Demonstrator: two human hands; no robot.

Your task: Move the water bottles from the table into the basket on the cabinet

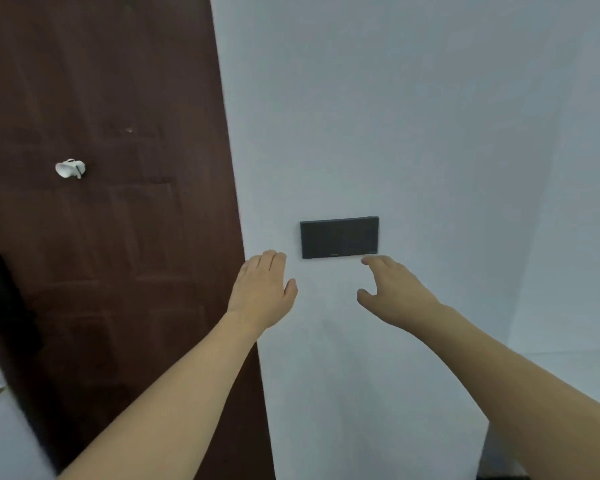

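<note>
Both arms extended forward into view, bare forearms, no sleeves visible. Left hand (262, 289) raised with its back to the camera, fingers straight and held together, thumb set apart to the right; it holds nothing. Right hand (394, 292) at about the same height, just right of the left, palm turned down and inward, fingers loosely curved, thumb dropped below them so the hand forms an open C; nothing in it either. The two hands are near each other but apart, with bare wall between them. Right fingertips lie just below the lower right corner of a dark rectangular wall panel (339, 237); whether they touch it cannot be told. Left fingertips sit just below and left of the same panel, apart from it. Background: a plain white wall (430, 116) fills the centre and right of the view. On the left, a dark brown wooden door (101, 237) with recessed panels, carrying a small white hook-like fitting (70, 168) on its upper left part. A black strip shows at the door's far left edge, blurred. Pale floor visible at lower left. Water bottles, table, basket and cabinet: none in view at this moment, so their positions cannot be recorded.
</note>
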